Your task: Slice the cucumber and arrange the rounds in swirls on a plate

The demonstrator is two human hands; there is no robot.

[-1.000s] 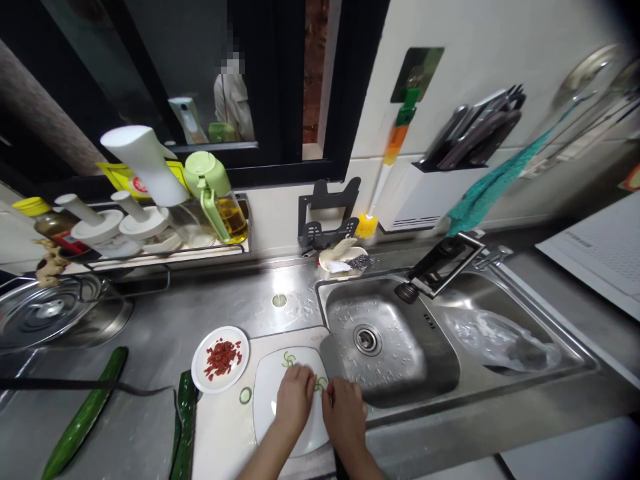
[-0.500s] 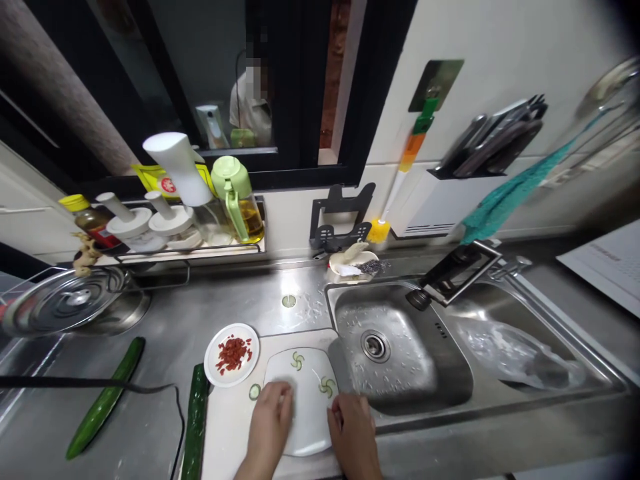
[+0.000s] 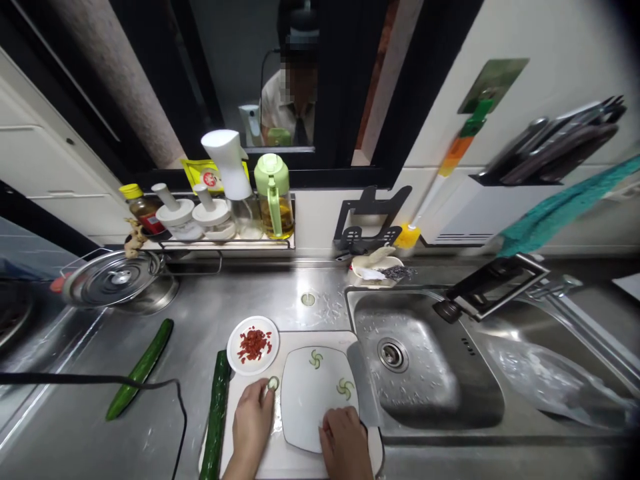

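A white square plate (image 3: 310,393) lies on a white cutting board (image 3: 245,460) beside the sink; two green pinwheel-shaped cucumber pieces (image 3: 316,359) rest on it. My left hand (image 3: 253,420) is off the plate's left edge, fingertips pinched on a round cucumber slice (image 3: 273,383) on the board. My right hand (image 3: 343,440) rests curled on the plate's near right corner. A small round white plate of red bits (image 3: 253,345) sits just beyond the left hand. A whole cucumber (image 3: 216,413) lies along the board's left edge.
Another cucumber (image 3: 141,368) and a black cable (image 3: 90,381) lie on the steel counter at left. A pot lid (image 3: 113,279) and a rack of bottles (image 3: 220,213) stand behind. The sink basin (image 3: 425,360) with a black faucet (image 3: 487,287) is at right.
My left hand left the plate and moved left to the cucumber slice on the board. My right hand drew back to the plate's near corner. The view shifted left.
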